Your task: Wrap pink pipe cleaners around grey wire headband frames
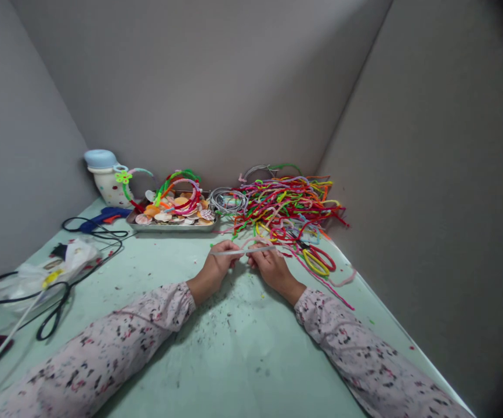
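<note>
Both my hands rest on the pale green table (pixel 242 360), side by side near its middle. My left hand (pixel 216 267) and my right hand (pixel 271 266) each pinch a thin white pipe cleaner (pixel 229 252) that lies level between them and sticks out past my left hand. Fingers of both hands are closed on it. Just beyond my hands lies a big heap of coloured pipe cleaners (pixel 288 206). Red-handled and yellow-handled scissors (pixel 318 259) lie right of my right hand.
A metal tray (pixel 170 226) of shells and bent pipe cleaners stands at the back left, a white spotted jar (pixel 107 180) with a blue lid behind it. A blue glue gun (pixel 103 217), black cords, black scissors (pixel 53 316) and a plastic bag (pixel 60 264) lie left. Grey walls enclose the table.
</note>
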`<state>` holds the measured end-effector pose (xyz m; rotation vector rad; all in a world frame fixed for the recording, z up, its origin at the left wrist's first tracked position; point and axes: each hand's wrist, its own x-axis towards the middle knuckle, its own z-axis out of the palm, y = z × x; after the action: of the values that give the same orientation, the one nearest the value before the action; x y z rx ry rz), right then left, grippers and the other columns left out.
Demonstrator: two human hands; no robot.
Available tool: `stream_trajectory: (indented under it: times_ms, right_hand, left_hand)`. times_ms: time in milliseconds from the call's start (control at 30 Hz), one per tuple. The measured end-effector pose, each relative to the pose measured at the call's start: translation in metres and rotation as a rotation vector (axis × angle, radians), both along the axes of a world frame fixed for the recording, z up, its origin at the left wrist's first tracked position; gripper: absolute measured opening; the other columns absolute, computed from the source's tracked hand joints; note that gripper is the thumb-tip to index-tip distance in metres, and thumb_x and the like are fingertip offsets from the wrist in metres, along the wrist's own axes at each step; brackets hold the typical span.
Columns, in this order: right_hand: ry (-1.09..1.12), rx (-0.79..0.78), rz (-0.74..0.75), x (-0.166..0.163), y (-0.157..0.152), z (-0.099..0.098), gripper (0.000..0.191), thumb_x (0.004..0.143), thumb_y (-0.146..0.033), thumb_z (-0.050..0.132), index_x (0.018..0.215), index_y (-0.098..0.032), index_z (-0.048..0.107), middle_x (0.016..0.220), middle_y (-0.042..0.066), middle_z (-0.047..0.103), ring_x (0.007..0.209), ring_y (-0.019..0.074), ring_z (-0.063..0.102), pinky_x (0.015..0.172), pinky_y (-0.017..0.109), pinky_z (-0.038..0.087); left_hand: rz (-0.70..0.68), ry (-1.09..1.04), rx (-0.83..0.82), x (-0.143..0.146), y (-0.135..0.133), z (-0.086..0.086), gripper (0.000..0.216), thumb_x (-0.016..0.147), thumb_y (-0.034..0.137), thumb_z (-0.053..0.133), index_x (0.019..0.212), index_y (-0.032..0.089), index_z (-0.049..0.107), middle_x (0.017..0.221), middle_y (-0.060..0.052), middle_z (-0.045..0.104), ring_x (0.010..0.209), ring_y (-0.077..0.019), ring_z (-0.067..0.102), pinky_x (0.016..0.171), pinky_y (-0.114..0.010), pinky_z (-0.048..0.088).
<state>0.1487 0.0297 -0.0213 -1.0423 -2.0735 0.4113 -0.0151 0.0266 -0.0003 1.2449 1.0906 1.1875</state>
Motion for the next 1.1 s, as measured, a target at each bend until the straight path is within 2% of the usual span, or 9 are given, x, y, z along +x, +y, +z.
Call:
stream_trajectory:
  times_ms: [200,367,600,733,833,933,1100]
  right_hand:
    - [-0.1,0.065,-0.004,0.004,0.005,-0.002,0.018,0.088,-0.012,0.044,0.079,-0.019,0.059,0.075,0.004,0.063,0.069,0.0155,0.056,0.064,0.026,0.043]
    - [-0.097,0.048,-0.032,0.006,0.007,-0.005,0.016,0.087,-0.011,0.046,0.083,-0.019,0.06,0.075,0.003,0.064,0.071,0.0159,0.057,0.065,0.026,0.043]
    - [0.051,-0.086,-0.014,-0.002,-0.001,0.004,0.026,0.092,-0.018,0.041,0.072,-0.019,0.058,0.065,0.002,0.063,0.059,0.0139,0.058,0.056,0.024,0.043]
    - [0.212,-0.165,-0.047,-0.006,-0.007,0.013,0.033,0.094,-0.03,0.042,0.067,-0.019,0.058,0.06,0.001,0.061,0.055,0.0139,0.057,0.053,0.024,0.042]
    - [0.274,-0.198,-0.066,-0.007,-0.01,0.018,0.031,0.092,-0.035,0.045,0.073,-0.018,0.062,0.062,0.0,0.061,0.056,0.0134,0.055,0.054,0.024,0.041]
    - [0.362,-0.21,-0.077,-0.008,-0.011,0.02,0.023,0.088,-0.036,0.051,0.085,-0.017,0.065,0.072,0.001,0.064,0.064,0.0136,0.057,0.059,0.024,0.043]
    - [0.458,-0.19,-0.046,-0.008,-0.008,0.014,0.024,0.084,-0.035,0.058,0.099,-0.017,0.064,0.088,0.004,0.065,0.069,0.0137,0.057,0.063,0.025,0.046]
  left_hand:
    - [-0.01,0.061,-0.004,0.002,-0.006,0.009,0.016,0.065,0.028,0.064,0.066,0.016,0.054,0.053,0.004,0.048,0.049,-0.0087,0.042,0.049,-0.022,0.03]
    - [-0.016,0.097,0.016,0.003,-0.01,0.015,0.018,0.067,0.031,0.064,0.065,0.016,0.053,0.053,0.004,0.049,0.05,-0.0091,0.043,0.05,-0.022,0.03]
    - [0.036,0.115,-0.009,0.002,-0.002,0.003,0.018,0.067,0.03,0.06,0.059,0.018,0.051,0.047,0.004,0.044,0.046,-0.0101,0.038,0.047,-0.025,0.027]
    - [0.011,0.106,0.089,-0.001,0.001,-0.006,0.022,0.072,0.035,0.057,0.059,0.018,0.05,0.053,0.004,0.045,0.051,-0.011,0.04,0.05,-0.025,0.029]
    - [0.005,0.125,0.081,-0.002,0.001,-0.009,0.024,0.072,0.037,0.056,0.058,0.018,0.051,0.053,0.003,0.043,0.052,-0.0116,0.038,0.051,-0.025,0.029]
    - [-0.013,0.115,0.058,-0.002,0.0,-0.008,0.023,0.072,0.037,0.056,0.059,0.018,0.054,0.053,0.004,0.041,0.051,-0.0114,0.036,0.05,-0.025,0.027]
    - [-0.033,0.059,0.014,0.0,-0.001,-0.003,0.019,0.069,0.034,0.056,0.061,0.017,0.054,0.052,0.005,0.041,0.05,-0.0102,0.035,0.049,-0.025,0.025]
